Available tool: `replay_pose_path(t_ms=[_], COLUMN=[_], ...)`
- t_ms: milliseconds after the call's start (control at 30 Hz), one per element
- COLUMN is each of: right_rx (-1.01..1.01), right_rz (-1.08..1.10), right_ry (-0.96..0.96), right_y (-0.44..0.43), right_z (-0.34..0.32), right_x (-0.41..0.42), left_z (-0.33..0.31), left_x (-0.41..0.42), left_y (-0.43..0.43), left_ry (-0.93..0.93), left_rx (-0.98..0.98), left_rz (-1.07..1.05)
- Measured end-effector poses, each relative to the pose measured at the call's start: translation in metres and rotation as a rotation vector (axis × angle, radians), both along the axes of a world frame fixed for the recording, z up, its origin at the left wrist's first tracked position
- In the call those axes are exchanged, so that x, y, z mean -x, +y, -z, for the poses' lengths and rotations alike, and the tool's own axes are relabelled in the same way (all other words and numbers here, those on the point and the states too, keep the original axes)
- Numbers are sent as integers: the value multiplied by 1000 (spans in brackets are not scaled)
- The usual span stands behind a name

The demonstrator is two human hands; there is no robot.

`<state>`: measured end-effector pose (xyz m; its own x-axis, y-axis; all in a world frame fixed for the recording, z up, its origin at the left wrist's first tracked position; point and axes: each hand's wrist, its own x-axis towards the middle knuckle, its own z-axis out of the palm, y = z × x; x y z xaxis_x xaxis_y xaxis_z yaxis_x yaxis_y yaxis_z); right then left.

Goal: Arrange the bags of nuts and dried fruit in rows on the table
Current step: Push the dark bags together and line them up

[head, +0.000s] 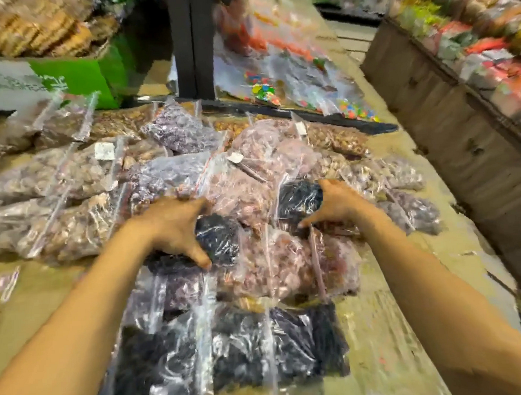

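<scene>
Several clear zip bags of nuts and dried fruit lie heaped on the table [389, 326]. My left hand [179, 228] wraps thumb and fingers around the left side of a dark dried fruit bag [222, 238] in the middle of the heap. My right hand [336, 204] clasps the right side of a second dark fruit bag [298, 200], a little farther back. A pinkish nut bag [247, 195] lies between and behind them. Larger dark fruit bags [246, 349] lie nearest me. Brown nut bags [56, 178] are lined up at the left. The picture is blurred.
Bags of coloured sweets [277, 84] lie beyond a dark bar at the far end. A dark post [190, 41] stands at the back centre, with a green box [75, 77] to its left. A wooden shelf [460, 120] of packed goods runs along the right.
</scene>
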<state>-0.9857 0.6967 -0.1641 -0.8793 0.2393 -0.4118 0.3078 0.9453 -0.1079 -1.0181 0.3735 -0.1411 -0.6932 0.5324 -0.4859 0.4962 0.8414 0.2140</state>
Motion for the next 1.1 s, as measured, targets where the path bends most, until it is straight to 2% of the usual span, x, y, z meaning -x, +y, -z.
replay_pose_path(t_ms=[133,200,300,400,467,567,667,767,833,900,1100], right_rx=[-10,58,355,740,786,685,492,445,273,161,213], right_rz=[-45,9,134,232,204,100,-28,-52,-142,-184,-181], right_ry=[133,238,424,588,656,634,504,326,183,124,87], right_y=[4,5,9,11,17,28,44,48,44,40,42], right_z=[8,14,11,-2,-7,-7,14,44,61,76,73], right_x=[-9,-21,-42,-73,-98,-143,-187,-225,-244,-255,-254], left_z=[9,13,11,6,5,4,6,13,17,20,24], left_x=[-33,-50,-75,-99,-111,-124,-136,-144,-151,-159,-178], left_y=[-6,-12,-16,-8,-1,12,29,45,56,68,90], left_ry=[281,334,257,246,267,245,221,162,116,98,27], left_rx=[-89,-218,-549,-732,-795,-895,-938,-942,-945,-933,-924], left_rz=[-99,-186,-412,-537,-552,-568,-551,-533,-521,-498,-470])
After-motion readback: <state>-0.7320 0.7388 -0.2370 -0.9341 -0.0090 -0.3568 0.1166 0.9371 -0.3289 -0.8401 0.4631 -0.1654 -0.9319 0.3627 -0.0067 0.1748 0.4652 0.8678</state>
